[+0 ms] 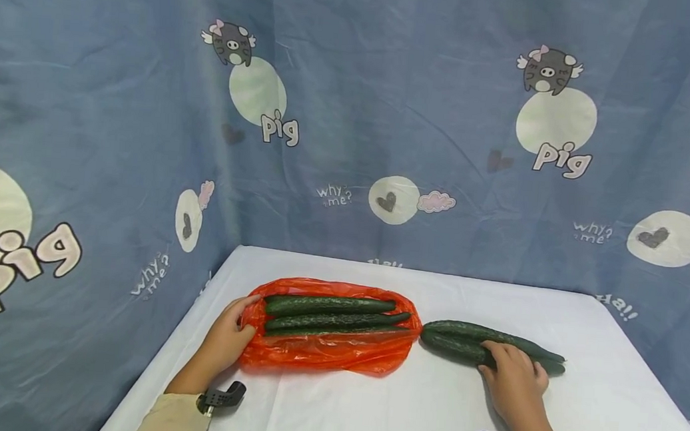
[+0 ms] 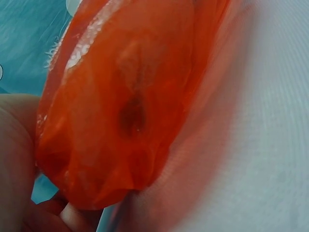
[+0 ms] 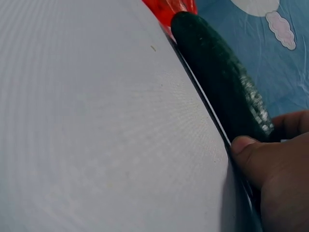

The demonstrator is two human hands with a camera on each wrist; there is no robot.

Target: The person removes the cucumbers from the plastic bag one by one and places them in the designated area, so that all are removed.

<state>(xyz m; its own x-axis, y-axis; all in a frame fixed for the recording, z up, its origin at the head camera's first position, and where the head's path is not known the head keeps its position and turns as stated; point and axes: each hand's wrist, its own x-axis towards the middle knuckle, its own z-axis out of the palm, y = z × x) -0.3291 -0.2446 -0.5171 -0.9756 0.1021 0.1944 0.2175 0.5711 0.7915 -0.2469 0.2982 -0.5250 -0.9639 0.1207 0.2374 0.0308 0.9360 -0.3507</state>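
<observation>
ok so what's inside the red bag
Three cucumbers show side by side inside the red bag, the nearest partly covered by its plastic. Whatever lies beneath them is hidden, so there could be more.

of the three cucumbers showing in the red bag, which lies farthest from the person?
The rear cucumber, along the far side of the red bag; the middle cucumber and front cucumber both lie nearer the person.

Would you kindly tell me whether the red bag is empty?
Not empty: the head view shows three cucumbers lying in the red bag.
</observation>
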